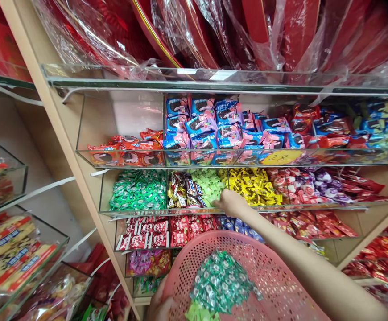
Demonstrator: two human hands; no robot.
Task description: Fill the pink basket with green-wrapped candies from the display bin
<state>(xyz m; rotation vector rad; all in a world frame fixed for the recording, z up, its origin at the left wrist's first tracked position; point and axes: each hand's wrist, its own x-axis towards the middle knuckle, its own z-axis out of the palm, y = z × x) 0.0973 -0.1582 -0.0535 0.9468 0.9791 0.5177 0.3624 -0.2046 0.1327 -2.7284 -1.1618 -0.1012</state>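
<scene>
My left hand grips the left rim of a pink perforated plastic basket, its fingers partly hidden by the blur and the frame's lower edge. Inside the basket lie a heap of green-and-clear wrapped candies and, below it, a few light green wrapped candies. My right hand reaches over the front of a glass shelf bin, fingers curled round light green wrapped candies at the bin's right side. Dark and gold wrapped sweets sit left of that pile, yellow wrapped candies to the right.
Green wrapped candies fill the leftmost bin. Above stand blue and pink cookie packets behind a glass lip with a yellow price tag. Red packets lie one tier lower. Plastic-wrapped red items overhang the top. A wooden upright borders the left.
</scene>
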